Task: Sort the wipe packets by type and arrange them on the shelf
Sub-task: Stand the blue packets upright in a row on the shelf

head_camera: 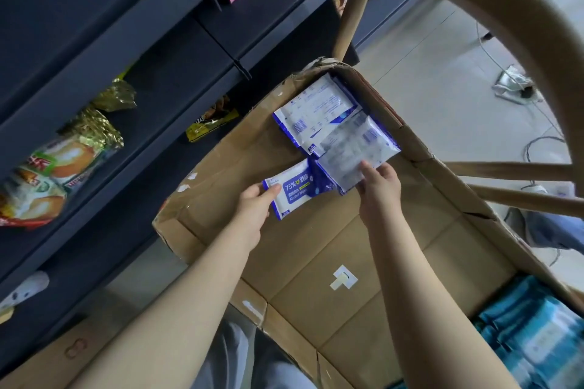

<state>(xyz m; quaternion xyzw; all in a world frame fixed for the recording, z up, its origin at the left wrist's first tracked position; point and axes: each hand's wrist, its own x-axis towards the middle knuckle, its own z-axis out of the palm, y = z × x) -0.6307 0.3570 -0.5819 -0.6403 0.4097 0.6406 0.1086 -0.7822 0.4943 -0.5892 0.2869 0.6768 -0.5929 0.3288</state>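
Though blurry, packet (296,190): "75%", seemingly "Alcohol Wipes".

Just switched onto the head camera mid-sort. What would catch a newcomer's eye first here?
The hands at centre, over a big cardboard box: the left hand pinches a blue-and-white alcohol wipe packet, and the right hand grips the edge of a face-down packet beside it. More blue-and-white packets are stacked in the box's far corner, and teal packets lie at lower right. Dark shelves with snack bags stand on the left.
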